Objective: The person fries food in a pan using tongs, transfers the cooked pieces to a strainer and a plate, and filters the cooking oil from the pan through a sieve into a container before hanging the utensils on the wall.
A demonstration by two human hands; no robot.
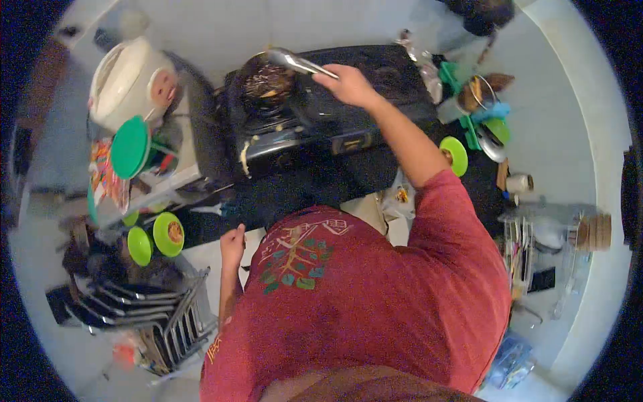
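My right hand (pixel 345 85) is closed around the handle of metal tongs (pixel 298 63). The far end of the tongs is over a dark pan (pixel 258 74) on the left part of a black stove (pixel 375 74). Dark, glossy food (pixel 268 86) shows in the pan. Beside my body, near the counter's front edge, my left hand (pixel 233 242) hangs with its fingers curled; anything inside it is too small to make out. A pale strip of food or spill (pixel 245 157) lies on the stove's front left edge.
At the left are a white rice cooker (pixel 127 84), a green-lidded container (pixel 130 147) and green bowls (pixel 168 234). Another green bowl (pixel 455 155) is right of the stove, near a plastic bag (pixel 400 194). A dish rack (pixel 536 234) stands far right, stacked chairs (pixel 147 308) lower left.
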